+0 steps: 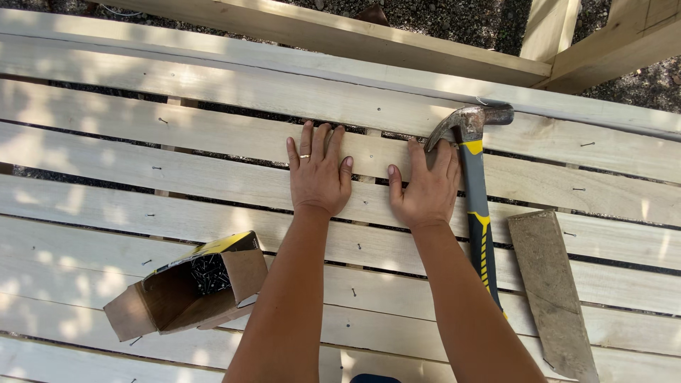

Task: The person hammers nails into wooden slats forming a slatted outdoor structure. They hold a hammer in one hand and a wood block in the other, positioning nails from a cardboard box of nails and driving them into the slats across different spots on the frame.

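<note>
Both your hands lie flat and open on one pale wooden board [213, 167] — your left hand [318, 174] and your right hand [425, 188] sit side by side, fingers pointing to twelve o'clock. They hold nothing. They just press down on the board, which runs across the slatted surface [85, 213] from nine o'clock to three o'clock.

The hammer [477, 198] lies at three o'clock from your right hand, touching it, with its steel head up at one o'clock. If you slide that hand sideways, you may bump the hammer and it may roll or knock your fingers.

The board looks loose, so I think it can slip if you push harder on one side, and then the gaps will not be even. Fingers near a gap could get pinched.

An open cardboard box of nails [188, 287] lies tipped over at seven o'clock from your left hand. A bump from your arm could spill the nails through the gaps — hard to pick up.

A flat block of wood [550, 291] rests at four o'clock.
</note>
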### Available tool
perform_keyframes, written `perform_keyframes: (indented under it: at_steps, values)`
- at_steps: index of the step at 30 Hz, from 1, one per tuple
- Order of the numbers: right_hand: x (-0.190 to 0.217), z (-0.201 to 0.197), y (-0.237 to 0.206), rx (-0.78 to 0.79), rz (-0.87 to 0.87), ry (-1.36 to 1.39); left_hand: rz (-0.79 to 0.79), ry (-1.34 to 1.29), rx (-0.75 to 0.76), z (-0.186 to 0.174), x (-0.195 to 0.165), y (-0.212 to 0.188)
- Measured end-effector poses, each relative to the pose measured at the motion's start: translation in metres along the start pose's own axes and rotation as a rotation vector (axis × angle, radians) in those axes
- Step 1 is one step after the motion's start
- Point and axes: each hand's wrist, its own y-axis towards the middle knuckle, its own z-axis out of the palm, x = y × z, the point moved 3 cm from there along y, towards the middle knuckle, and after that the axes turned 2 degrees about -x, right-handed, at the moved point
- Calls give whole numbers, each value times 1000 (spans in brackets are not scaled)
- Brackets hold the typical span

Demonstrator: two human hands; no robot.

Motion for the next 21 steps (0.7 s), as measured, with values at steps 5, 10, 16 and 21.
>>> perform_keyframes:
  at_steps: [5, 10, 16, 21]
  values:
    - [1, 1, 6, -64, 7, 22, 1, -24, -7, -5, -2, 0]
    - [2, -3, 2, -29, 64, 65, 44, -77, -118, -5, -2, -9]
    - [-10, 8, -1, -40, 58, 81, -119, -118, -135, -5, -5, -30]
    - [-5, 1, -6, -153, -29, 135, -204, -18, 25, -8, -9, -26]
